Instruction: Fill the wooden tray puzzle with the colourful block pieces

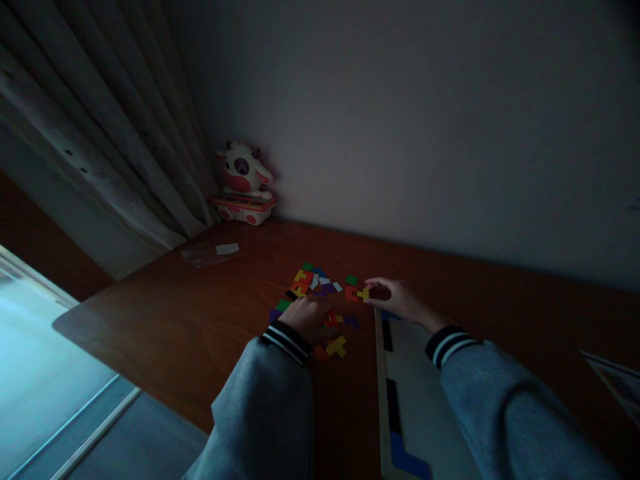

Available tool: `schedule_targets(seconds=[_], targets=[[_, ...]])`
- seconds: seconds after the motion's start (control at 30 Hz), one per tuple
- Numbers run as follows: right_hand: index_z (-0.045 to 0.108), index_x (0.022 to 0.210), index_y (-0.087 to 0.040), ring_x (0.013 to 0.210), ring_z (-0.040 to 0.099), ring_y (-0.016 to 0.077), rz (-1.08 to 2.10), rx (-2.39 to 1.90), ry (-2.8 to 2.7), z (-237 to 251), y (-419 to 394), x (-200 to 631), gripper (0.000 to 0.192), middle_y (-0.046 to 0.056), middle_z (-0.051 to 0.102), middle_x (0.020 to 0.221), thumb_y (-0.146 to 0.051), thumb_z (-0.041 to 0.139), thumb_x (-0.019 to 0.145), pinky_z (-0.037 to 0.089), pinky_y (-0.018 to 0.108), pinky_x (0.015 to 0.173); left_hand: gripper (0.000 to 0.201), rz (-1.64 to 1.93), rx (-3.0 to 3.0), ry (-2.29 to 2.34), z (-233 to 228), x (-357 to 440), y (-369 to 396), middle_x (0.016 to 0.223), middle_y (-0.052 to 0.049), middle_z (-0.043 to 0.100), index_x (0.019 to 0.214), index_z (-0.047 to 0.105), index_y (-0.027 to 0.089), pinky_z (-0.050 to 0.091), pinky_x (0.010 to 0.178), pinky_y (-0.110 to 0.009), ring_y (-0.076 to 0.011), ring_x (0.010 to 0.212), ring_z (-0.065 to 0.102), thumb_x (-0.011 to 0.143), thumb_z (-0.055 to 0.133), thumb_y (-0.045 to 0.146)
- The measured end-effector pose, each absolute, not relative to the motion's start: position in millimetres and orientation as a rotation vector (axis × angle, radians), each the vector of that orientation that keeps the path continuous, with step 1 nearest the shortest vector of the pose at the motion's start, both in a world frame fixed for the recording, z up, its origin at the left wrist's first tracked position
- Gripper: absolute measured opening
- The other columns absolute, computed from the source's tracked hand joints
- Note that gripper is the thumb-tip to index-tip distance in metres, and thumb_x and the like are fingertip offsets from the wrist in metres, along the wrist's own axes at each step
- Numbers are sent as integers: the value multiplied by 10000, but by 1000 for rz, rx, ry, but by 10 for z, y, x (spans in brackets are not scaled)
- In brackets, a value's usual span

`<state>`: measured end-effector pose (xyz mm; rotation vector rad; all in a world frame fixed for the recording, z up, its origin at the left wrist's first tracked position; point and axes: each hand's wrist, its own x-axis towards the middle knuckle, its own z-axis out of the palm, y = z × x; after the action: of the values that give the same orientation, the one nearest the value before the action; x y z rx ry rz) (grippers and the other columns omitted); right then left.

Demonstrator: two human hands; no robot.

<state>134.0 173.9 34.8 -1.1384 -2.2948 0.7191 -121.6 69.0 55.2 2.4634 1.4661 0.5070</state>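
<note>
My left hand (309, 319) rests low over a spread of flat coloured puzzle pieces, its fingers bent and apart. Between its thumb and fingers shows a red piece (331, 319); a yellow piece (337, 346) lies just below. My right hand (395, 298) pinches a small yellow puzzle piece (363, 293) between thumb and forefinger. Close to that piece lie an orange-red piece (351, 293) and a green piece (351, 280). Under my right forearm is a pale framed board (425, 380) with blue and black shapes along its left side.
More pieces, including white ones (324, 281), are loosely heaped beyond my left hand. A cow-shaped toy keyboard (245, 183) stands in the far left corner by the curtain (115, 120). Near it lies a clear plastic bag (203, 257). A flat printed item (615, 383) is at the right.
</note>
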Motion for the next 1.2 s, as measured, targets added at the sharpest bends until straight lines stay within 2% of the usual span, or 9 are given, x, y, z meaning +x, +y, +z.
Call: schedule_targets(seconds=[0.2,0.5,0.63,0.77,1.03,1.2], targets=[[626,1166,-214,1027,673,228,712,-1056,-2304,377,1753,1199,406,88,708,1129,-334,718,789,521,406,925,417,482,2466,1466,569,-1186,679,1107,-86,695,1157,652,231,541,885,-387,-276,1007,665,759,707,343],[645,1141,-190,1087,634,243,668,-994,-2416,403,1746,1059,383,112,675,1177,-291,725,780,471,429,981,450,524,2504,1453,542,-1161,669,1098,-77,696,1195,635,241,539,895,-363,-260,999,667,760,705,333],[631,1177,-207,1091,630,256,674,-1012,-2437,401,1767,1095,455,113,664,1195,-327,755,756,474,441,974,458,503,2500,1469,546,-1147,669,1091,-83,697,1194,637,235,545,888,-374,-270,992,670,755,709,347],[644,1155,-194,1078,636,268,693,-1036,-2449,399,1776,1098,417,118,680,1157,-351,735,779,471,460,968,441,463,2485,1499,580,-1130,654,1090,-92,697,1184,645,226,547,880,-388,-282,988,670,761,699,338],[678,1090,-206,1040,629,235,727,-985,-2477,404,1776,1069,435,89,649,1144,-409,782,719,489,394,931,438,453,2493,1483,590,-1121,656,1092,-93,695,1188,642,217,544,887,-400,-283,999,663,768,700,328],[673,1100,-190,992,638,217,733,-996,-2468,375,1782,1084,408,91,664,1105,-399,749,758,500,368,888,405,502,2500,1459,553,-1140,667,1097,-89,694,1157,661,231,551,859,-395,-282,987,667,759,697,298]])
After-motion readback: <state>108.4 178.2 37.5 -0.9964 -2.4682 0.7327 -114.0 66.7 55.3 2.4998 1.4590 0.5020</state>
